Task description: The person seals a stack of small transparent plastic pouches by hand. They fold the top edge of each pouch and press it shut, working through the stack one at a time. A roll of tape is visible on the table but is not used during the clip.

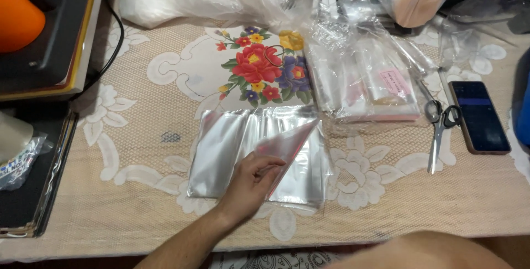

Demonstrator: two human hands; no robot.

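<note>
The left hand point(251, 183) has its grip closed on the corner of a clear plastic sleeve point(287, 147), lifting it off a stack of clear sleeves point(221, 147) lying on the lace-covered tabletop point(138, 191), just below a floral print point(265, 64). Scissors point(440, 125) and a phone point(479, 117) lie well to the right. The right hand is out of sight

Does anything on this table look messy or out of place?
Mostly tidy. One clear bag is lifted at a slant off the flat stack by the left hand. Crumpled plastic wrap sprawls over the boxed packets by the scissors.
</note>
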